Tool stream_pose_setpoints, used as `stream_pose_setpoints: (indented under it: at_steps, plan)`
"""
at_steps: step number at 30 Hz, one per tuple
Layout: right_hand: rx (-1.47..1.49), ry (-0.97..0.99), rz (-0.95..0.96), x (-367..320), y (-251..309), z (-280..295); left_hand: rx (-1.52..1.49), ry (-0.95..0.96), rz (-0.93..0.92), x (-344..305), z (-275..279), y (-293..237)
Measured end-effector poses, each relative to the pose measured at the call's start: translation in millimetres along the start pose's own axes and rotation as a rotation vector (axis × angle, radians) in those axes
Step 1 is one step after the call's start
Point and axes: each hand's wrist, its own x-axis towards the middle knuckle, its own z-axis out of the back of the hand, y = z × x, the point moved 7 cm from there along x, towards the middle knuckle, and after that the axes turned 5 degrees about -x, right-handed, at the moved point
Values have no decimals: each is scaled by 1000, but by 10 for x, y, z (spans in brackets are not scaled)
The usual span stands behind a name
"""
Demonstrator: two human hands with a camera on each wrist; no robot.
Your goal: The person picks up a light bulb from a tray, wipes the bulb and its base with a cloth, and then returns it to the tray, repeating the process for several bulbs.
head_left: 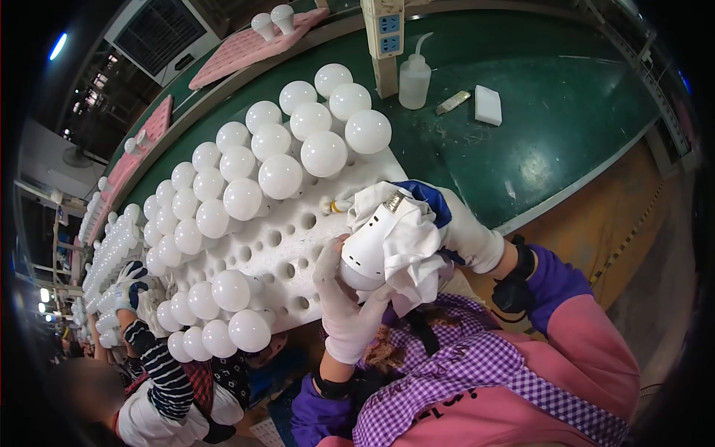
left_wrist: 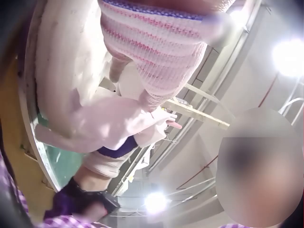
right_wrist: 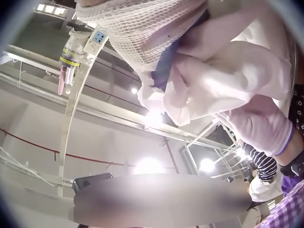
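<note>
A white light bulb [head_left: 369, 249] with a metal screw cap is held tilted over the near edge of the foam tray [head_left: 316, 246]. My left hand [head_left: 346, 313], in a white knit glove, cups its rounded end between thumb and fingers. My right hand [head_left: 465, 231], in a white and blue glove, grips a crumpled white cloth [head_left: 413, 246] against the bulb's side. In the right wrist view the cloth [right_wrist: 228, 80] spreads between both hands and hides the bulb. The left wrist view shows the left glove [left_wrist: 152, 52] above the cloth [left_wrist: 109, 123].
Rows of white bulbs [head_left: 280, 176] stand in the tray, with bare holes between them. Behind are a squeeze bottle [head_left: 414, 82], a white block [head_left: 488, 105] and a socket post [head_left: 383, 45] on the green table [head_left: 551, 141]. Another person's striped sleeve [head_left: 160, 365] reaches in at left.
</note>
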Motion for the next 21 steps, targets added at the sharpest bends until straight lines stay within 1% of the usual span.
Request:
stream_pose_setpoints:
  at_steps: [1, 3, 4, 6, 7, 9, 10, 11, 13, 14, 16, 17, 19, 20, 21]
  plan:
    - [0, 1, 0, 6, 61, -51, 1, -1, 0, 15, -1, 22]
    - [44, -38, -20, 10, 147, -101, 452, -36, -303, 17, -21, -153]
    - [73, -38, -41, 24, 105, -94, 454, -38, -305, 10, -6, -168]
    - [21, 2, -21, 49, 129, -70, 39, -27, -9, 26, 71, -30]
    - [-32, 43, -5, 60, 147, -57, 37, -30, -9, 48, 98, -78]
    - [-37, 64, -50, 85, 11, 19, -361, 12, 289, 59, 111, 24]
    - [-92, 90, -13, 98, 19, 23, -427, 22, 376, 45, 115, 70]
    - [-148, 118, 26, 109, 36, 9, -428, 14, 374, 41, 116, 74]
    - [-99, 118, 13, 96, 91, -47, -423, 9, 354, 47, 98, 66]
    - [-78, 86, 8, 84, 121, -71, -423, 6, 354, 31, 80, 97]
    - [-10, 26, -30, 77, 93, -120, 313, 7, -135, 33, 76, -151]
    - [-10, 27, -30, 80, 81, -116, 314, 6, -134, 22, 67, -157]
    - [-1, 63, -50, 105, 54, -112, -32, -30, 129, 19, 100, -8]
    - [-73, 121, 26, 102, 109, -97, -213, 7, 247, 62, 151, 39]
    - [-40, 112, -61, 110, 48, -62, -214, 3, 244, 90, 190, -13]
